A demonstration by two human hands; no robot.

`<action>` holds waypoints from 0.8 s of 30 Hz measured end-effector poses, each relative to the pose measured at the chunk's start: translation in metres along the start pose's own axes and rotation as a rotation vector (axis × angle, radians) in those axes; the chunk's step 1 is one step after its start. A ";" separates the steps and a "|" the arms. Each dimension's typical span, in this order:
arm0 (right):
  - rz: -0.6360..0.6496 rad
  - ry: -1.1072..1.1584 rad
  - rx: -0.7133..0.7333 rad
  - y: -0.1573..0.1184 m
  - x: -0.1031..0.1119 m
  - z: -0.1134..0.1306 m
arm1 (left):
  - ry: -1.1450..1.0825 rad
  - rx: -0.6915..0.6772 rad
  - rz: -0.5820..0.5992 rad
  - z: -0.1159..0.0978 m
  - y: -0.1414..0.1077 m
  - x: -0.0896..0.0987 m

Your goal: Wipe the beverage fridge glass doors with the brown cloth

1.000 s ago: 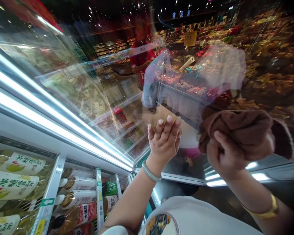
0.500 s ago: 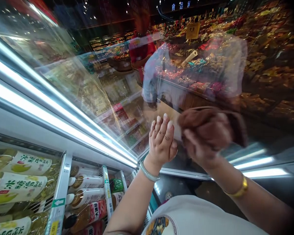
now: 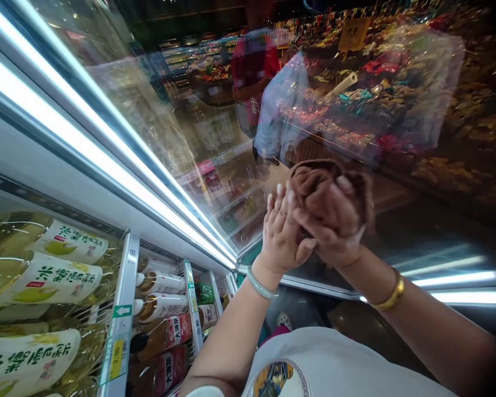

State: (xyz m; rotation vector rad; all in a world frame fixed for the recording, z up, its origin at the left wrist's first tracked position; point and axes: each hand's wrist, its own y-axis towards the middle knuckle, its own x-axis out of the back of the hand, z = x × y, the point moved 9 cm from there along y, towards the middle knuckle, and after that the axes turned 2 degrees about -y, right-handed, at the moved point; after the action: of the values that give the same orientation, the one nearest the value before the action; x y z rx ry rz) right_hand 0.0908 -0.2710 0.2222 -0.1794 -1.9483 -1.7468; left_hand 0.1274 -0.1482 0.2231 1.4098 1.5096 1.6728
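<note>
A crumpled brown cloth (image 3: 314, 190) is bunched up in my right hand (image 3: 339, 231), whose fingers curl round it, a little blurred, close to a glass door (image 3: 231, 138). Just left of the cloth, my left hand (image 3: 283, 237) is spread with its fingers pointing up and its thumb out to the right; nothing is in it. Its fingertips are next to the cloth's left edge, and I cannot tell whether they touch the glass. A pale bangle (image 3: 261, 284) circles the left wrist, and a gold bangle (image 3: 392, 293) the right one.
Shelves of bottled drinks (image 3: 53, 281) fill the lower left, beside a price-tag rail (image 3: 119, 317). Bright light strips (image 3: 107, 171) run along the cooler's frame. Reflections of a person in red and heaped goods show in the glass. A shoe (image 3: 284, 320) is on the floor below.
My right hand has moved left with the cloth, nearer to my left hand. My left hand has shifted slightly right. The camera view has shifted, with the bottles now appearing larger and farther right.
</note>
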 end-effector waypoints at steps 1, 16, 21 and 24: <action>-0.031 -0.031 0.090 0.002 -0.002 0.018 | 0.002 0.038 -0.019 0.005 -0.003 0.004; 0.036 0.529 0.041 0.008 0.025 0.025 | -0.179 0.224 -0.026 -0.025 -0.027 0.005; -0.075 0.353 0.132 0.019 0.039 0.022 | 0.029 0.248 -0.266 -0.020 -0.027 -0.013; -0.096 0.290 0.198 0.016 0.033 0.030 | 0.087 0.104 -0.315 -0.012 -0.026 -0.013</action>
State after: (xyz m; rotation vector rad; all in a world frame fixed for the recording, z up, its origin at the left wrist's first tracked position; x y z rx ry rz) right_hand 0.0608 -0.2469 0.2504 0.2286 -1.9223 -1.5271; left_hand 0.1139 -0.1572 0.1956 1.0904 1.7850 1.4954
